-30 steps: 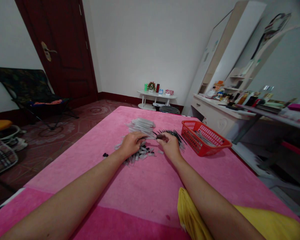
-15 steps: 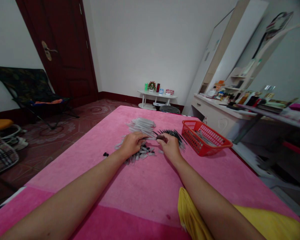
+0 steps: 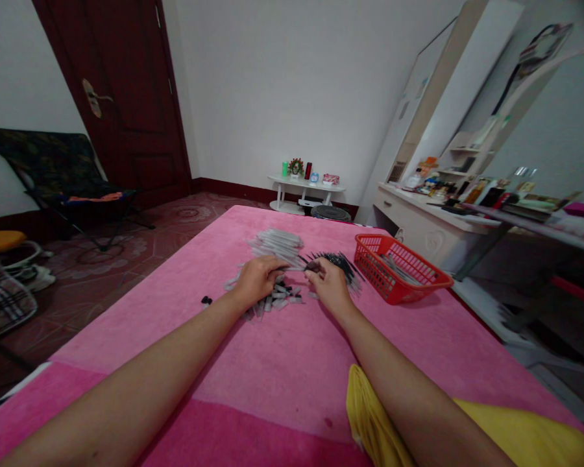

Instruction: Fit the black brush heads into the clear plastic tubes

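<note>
We see two bare hands meeting over a pink cloth (image 3: 272,370), a slender pale stick (image 3: 296,268) spanning the gap between them, its long axis running side to side. The left hand (image 3: 257,280) has its grip pinched together on one end; the right hand (image 3: 333,284) is clamped on the other, at a dark part. The stick lies rightward of one grip and leftward of the other, neither clearly nearer. Beyond it we find a heap of pale sticks (image 3: 275,242); dark-tipped sticks (image 3: 339,261) lie behind the right hand, short pieces (image 3: 278,301) beside the left. We cannot tell how much fingertips hide.
</note>
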Demonstrator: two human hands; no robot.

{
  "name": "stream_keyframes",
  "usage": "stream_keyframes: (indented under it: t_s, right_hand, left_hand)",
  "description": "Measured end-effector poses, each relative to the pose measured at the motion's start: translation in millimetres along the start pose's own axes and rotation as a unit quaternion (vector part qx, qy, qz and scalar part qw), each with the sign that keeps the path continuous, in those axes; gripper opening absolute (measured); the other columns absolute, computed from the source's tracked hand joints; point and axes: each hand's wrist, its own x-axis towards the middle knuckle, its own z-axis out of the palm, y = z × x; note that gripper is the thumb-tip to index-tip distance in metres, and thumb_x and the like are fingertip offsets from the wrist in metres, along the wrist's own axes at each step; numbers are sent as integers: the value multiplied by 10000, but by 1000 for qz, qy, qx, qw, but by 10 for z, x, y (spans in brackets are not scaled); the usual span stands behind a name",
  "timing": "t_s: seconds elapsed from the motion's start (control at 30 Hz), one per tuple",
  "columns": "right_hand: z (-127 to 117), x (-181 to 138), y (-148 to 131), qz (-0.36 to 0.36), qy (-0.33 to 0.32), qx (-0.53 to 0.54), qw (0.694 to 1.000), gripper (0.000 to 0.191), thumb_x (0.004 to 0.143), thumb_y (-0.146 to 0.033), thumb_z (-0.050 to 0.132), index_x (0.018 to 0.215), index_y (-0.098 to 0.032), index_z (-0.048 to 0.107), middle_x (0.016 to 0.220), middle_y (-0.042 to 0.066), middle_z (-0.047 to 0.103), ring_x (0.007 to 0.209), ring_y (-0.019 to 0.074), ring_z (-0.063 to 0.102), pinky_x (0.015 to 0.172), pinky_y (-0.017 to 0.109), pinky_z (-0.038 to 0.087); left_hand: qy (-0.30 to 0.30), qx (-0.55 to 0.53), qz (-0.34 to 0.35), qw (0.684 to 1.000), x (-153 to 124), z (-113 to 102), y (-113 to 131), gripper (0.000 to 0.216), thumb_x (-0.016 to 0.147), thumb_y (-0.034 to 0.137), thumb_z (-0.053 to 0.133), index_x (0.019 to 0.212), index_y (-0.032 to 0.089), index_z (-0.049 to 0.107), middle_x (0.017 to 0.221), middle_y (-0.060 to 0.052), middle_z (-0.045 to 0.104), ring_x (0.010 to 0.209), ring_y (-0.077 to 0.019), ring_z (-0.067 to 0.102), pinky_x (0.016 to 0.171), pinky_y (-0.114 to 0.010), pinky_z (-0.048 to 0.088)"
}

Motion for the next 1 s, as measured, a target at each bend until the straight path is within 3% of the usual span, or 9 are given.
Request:
stream_keyframes:
  t_s: [0.13,0.3,0.43,0.6,0.73,0.9,1.0]
  right_hand:
    - [-10,-14,18,11,-37,-26,999,317,859,-388,432,663,-179,566,582,11,596,511,134,550,506,226,398]
    - [-25,-25,3,-6,-25,-31,999,205,817,-362,506,794,-181,600,669,9,635,569,136,568,536,221,408]
    - [-25,-26,-2,10,-48,-56,997,384,881,-420,388,642,-180,568,564,14,586,520,131,544,500,216,379]
    - [-21,-26,-7,2,-28,-50,998,244,828,-396,491,758,-181,583,643,1,623,540,123,556,503,205,379]
    - [-25,-30,-15,19,-59,-63,996,423,890,-445,368,622,-176,555,519,1,567,473,117,522,483,208,359]
    - [-23,-36,-6,-2,-44,-48,998,276,827,-424,505,725,-178,576,598,-9,607,504,114,539,487,201,362]
    - [-18,-49,-3,18,-80,-50,995,400,882,-443,399,630,-175,555,494,-11,552,443,114,516,469,208,356]
  left_hand:
    - [3,-4,-3,1000,0,3,-8,250,778,119,574,980,216,685,912,-39,704,849,-176,637,757,-279,489]
    - [2,-5,-6,1000,-1,5,-2,260,775,111,575,986,217,684,922,-39,705,849,-177,639,750,-281,494]
    - [-4,-16,6,1000,-1,4,4,263,777,103,571,985,219,682,933,-36,704,872,-175,638,776,-286,494]
    - [-5,-11,1,1000,-5,-3,8,257,783,110,567,988,213,681,937,-36,704,865,-175,637,766,-284,494]
    - [-13,-9,10,1000,-8,-5,10,255,786,120,565,990,218,682,932,-36,703,871,-175,634,777,-289,489]
    - [-15,-5,4,1000,-8,-9,0,277,778,109,561,1002,219,680,933,-38,703,873,-182,634,779,-298,489]
    - [-20,-14,14,1000,-7,-13,-2,284,774,96,557,997,220,683,931,-39,702,876,-180,633,779,-294,488]
